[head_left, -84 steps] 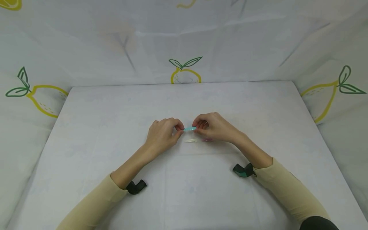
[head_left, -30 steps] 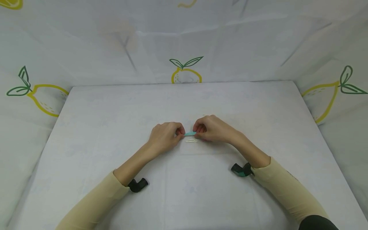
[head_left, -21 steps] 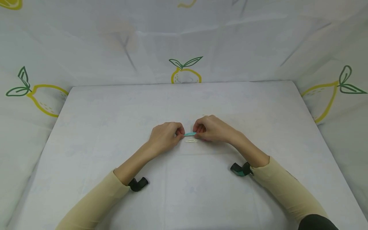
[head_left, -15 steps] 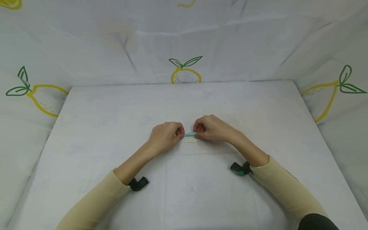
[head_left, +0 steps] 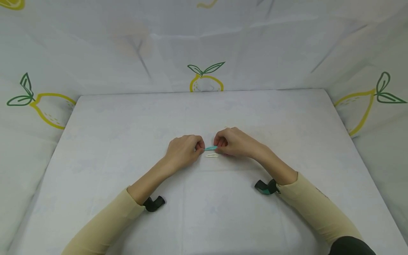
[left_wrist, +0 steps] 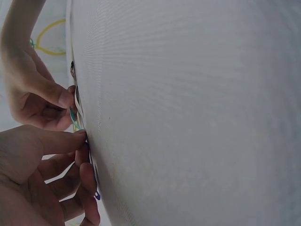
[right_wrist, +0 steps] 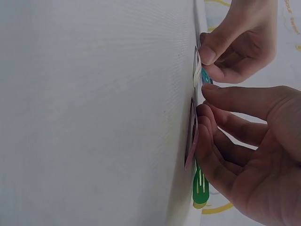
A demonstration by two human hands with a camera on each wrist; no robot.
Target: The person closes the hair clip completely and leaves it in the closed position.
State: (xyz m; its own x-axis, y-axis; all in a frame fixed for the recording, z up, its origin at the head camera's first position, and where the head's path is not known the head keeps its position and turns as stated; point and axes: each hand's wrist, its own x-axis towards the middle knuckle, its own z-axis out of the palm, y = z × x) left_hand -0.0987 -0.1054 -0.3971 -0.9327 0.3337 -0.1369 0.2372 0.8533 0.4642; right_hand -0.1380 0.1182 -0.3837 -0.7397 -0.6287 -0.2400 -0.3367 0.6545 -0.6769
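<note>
A turquoise snap hair clip (head_left: pixel 210 148) spans the small gap between the two hands, low over the table. My left hand (head_left: pixel 185 150) pinches its left end between thumb and fingertips. At the other end, the thumb and fingers of my right hand (head_left: pixel 237 142) pinch it. A white hair clip (head_left: pixel 211 155) lies just in front of it. In the right wrist view, a pink hair clip (right_wrist: pixel 191 141) lies beside the right fingers, and a green one (right_wrist: pixel 201 186) shows beyond it. The left wrist view shows the blue end of another item (left_wrist: pixel 97 194) by the left fingertips.
A white-covered table (head_left: pixel 127 120) lies beneath the hands. White cloth walls (head_left: pixel 271 46) with lemon drawings close off its back and sides. Black wrist mounts (head_left: pixel 154 204) stick out from both sleeves, just above the table.
Both hands have shifted slightly toward me with the turquoise hair clip, closer to the white one. In the head view, the right hand now hides the pink clip. The last second shows almost no movement.
</note>
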